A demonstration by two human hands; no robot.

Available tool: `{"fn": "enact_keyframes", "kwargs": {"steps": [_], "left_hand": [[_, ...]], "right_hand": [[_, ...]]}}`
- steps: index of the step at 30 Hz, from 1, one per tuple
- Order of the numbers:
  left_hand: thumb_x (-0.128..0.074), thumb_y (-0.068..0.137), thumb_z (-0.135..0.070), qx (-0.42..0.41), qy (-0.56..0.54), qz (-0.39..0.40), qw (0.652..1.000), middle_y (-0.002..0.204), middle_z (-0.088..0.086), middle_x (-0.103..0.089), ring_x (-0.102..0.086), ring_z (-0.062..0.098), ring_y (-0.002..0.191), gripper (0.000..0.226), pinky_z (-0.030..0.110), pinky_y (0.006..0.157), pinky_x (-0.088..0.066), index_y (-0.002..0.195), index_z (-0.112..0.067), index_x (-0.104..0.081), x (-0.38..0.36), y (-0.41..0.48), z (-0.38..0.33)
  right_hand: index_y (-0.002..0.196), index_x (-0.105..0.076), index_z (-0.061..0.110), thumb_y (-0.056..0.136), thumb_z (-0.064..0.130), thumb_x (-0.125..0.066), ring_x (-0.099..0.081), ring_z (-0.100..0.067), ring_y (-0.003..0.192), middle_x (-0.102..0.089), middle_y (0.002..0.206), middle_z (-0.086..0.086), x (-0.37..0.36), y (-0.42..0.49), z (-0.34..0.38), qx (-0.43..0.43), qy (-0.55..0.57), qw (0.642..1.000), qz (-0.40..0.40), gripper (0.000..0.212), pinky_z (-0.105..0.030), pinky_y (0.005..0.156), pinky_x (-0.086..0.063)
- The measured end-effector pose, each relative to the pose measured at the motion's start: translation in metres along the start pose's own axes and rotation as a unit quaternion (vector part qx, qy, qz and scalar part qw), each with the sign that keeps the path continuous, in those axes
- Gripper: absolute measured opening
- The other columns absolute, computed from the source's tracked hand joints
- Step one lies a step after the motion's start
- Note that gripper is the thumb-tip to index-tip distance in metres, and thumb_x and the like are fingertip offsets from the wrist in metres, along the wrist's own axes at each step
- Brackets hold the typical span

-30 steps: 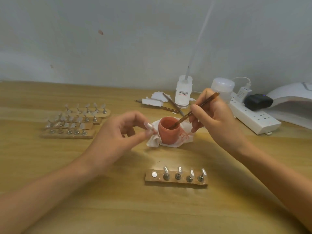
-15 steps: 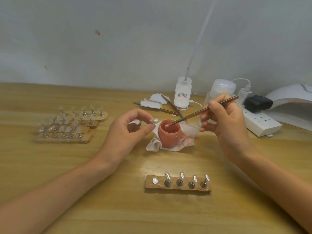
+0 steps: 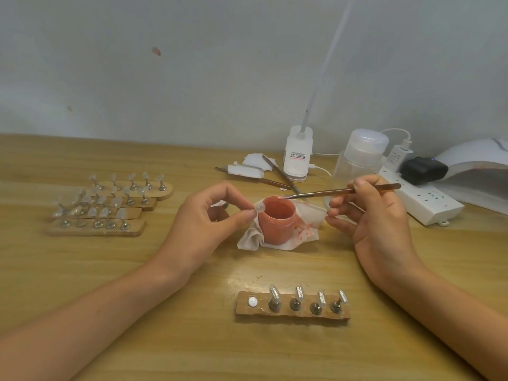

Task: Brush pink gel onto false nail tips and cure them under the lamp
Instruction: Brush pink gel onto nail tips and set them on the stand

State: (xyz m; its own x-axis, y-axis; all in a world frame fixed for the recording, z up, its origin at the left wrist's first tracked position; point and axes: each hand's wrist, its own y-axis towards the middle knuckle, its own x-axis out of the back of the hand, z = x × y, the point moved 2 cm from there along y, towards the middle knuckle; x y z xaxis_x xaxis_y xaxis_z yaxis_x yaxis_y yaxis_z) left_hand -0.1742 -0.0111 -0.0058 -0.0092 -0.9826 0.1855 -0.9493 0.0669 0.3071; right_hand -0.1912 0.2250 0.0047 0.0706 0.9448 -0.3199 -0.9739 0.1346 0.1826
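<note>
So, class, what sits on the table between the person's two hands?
The open pink gel jar, standing on a stained white tissue; the head view shows it.

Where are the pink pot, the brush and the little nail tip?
pink pot (image 3: 276, 224), head view, its front wall.
brush (image 3: 330, 192), head view, middle of its handle.
nail tip (image 3: 259, 207), head view, its rounded face.

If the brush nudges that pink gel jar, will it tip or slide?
Probably slides rather than tips: the jar looks squat and wide. The crumpled tissue under it may let it shift. It stands open, so a tilt might spill.
</note>
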Motion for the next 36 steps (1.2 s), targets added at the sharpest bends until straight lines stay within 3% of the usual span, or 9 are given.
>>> {"fn": "enact_keyframes", "kwargs": {"steps": [6,14,21,25,28,33,36], "left_hand": [[-0.075,0.083,-0.017,0.005,0.003,0.002,1.000,0.081,-0.010,-0.070,-0.053,0.008,0.058,0.006,0.013,0.052,-0.044,0.084,-0.022,-0.071,-0.002,0.002,0.001],[-0.072,0.086,-0.016,-0.011,0.006,0.002,1.000,0.081,-0.013,-0.065,-0.051,0.006,0.060,0.006,0.014,0.057,-0.045,0.089,-0.016,-0.067,0.003,-0.009,-0.008],[-0.074,0.074,-0.034,0.022,-0.017,-0.007,1.000,0.090,-0.014,-0.070,-0.053,0.007,0.055,0.013,0.016,0.054,-0.047,0.083,-0.025,-0.071,0.006,-0.024,-0.019],[-0.078,0.076,-0.028,0.034,0.012,0.011,0.999,0.085,-0.016,-0.070,-0.054,0.004,0.056,0.008,0.016,0.056,-0.048,0.078,-0.031,-0.071,0.001,-0.028,-0.019],[-0.076,0.067,-0.040,0.039,0.028,-0.003,0.999,0.084,-0.024,-0.070,-0.050,0.003,0.055,0.013,0.017,0.058,-0.046,0.077,-0.034,-0.073,-0.001,-0.023,-0.019],[-0.076,0.065,-0.046,0.023,0.049,0.031,0.998,0.069,-0.013,-0.070,-0.048,0.005,0.053,0.018,0.016,0.050,-0.042,0.076,-0.032,-0.074,-0.002,-0.023,-0.015],[-0.077,0.066,-0.044,0.010,0.054,0.032,0.998,0.063,-0.017,-0.066,-0.044,0.001,0.050,0.015,0.010,0.047,-0.037,0.075,-0.031,-0.075,-0.002,-0.023,-0.014]], "right_hand": [[0.094,-0.058,0.013,0.100,0.025,-0.054,-0.072,-0.015,0.066,-0.072,0.071,-0.003,0.003,0.000,-0.001,-0.018,0.011,0.999,-0.024,0.014,-0.020,0.053,-0.055],[0.101,-0.056,0.008,0.100,0.025,-0.053,-0.071,-0.012,0.065,-0.072,0.072,-0.003,0.005,-0.006,-0.001,-0.036,0.029,0.999,-0.029,0.017,-0.018,0.055,-0.055],[0.096,-0.058,0.010,0.101,0.023,-0.052,-0.071,-0.014,0.068,-0.073,0.075,-0.004,0.002,-0.011,0.008,-0.053,0.053,0.997,-0.027,0.015,-0.020,0.058,-0.056],[0.097,-0.057,0.009,0.101,0.024,-0.051,-0.071,-0.014,0.068,-0.073,0.075,-0.005,0.003,-0.014,0.009,-0.059,0.037,0.997,-0.018,0.017,-0.020,0.058,-0.057],[0.094,-0.055,0.010,0.101,0.023,-0.050,-0.070,-0.014,0.067,-0.071,0.072,-0.006,0.004,-0.016,0.008,-0.053,0.025,0.998,0.002,0.015,-0.021,0.058,-0.057],[0.086,-0.051,0.014,0.097,0.023,-0.051,-0.069,-0.015,0.062,-0.068,0.068,-0.006,0.004,-0.024,0.005,-0.044,0.011,0.998,0.050,0.014,-0.021,0.055,-0.056],[0.085,-0.051,0.014,0.086,0.031,-0.056,-0.068,-0.014,0.060,-0.068,0.067,-0.006,0.001,-0.024,0.004,-0.039,0.001,0.997,0.072,0.018,-0.021,0.054,-0.055]]}}
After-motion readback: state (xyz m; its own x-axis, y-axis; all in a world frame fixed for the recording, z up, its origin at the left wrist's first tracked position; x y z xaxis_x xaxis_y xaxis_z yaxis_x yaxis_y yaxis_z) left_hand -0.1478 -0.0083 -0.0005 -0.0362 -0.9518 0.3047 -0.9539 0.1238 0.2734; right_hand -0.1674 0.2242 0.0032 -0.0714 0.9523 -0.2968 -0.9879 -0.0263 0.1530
